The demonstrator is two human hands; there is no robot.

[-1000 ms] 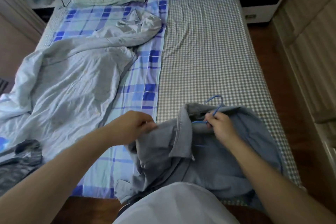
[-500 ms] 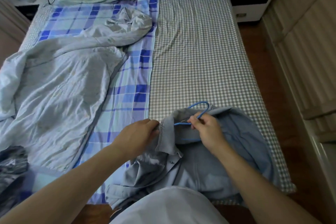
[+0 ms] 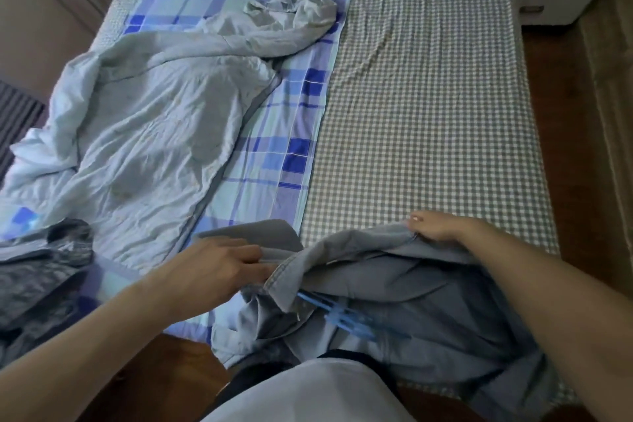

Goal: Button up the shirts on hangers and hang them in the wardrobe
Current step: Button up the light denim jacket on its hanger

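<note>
Left hand: your left hand (image 3: 219, 265) pinches the collar edge of the blue-grey cotton button shirt (image 3: 428, 291), fingers curled onto the fabric.
Right hand: your right hand (image 3: 436, 226) grips the shirt's far edge, fingers bent over the cloth and pressing it against the bed.
Shirt: it lies crumpled at the foot of the bed, on the grey-and-white checked sheet (image 3: 421, 96), its lower part hanging over the near edge.
Hanger: the light blue plastic hanger (image 3: 342, 313) sits inside the shirt, only a short stretch showing below the collar.
Bed, left half: a rumpled pale blue quilt (image 3: 144, 120) sprawls over the blue plaid sheet (image 3: 274, 161).
Far left: a dark grey garment (image 3: 41, 271) lies bunched at the bed's edge.
</note>
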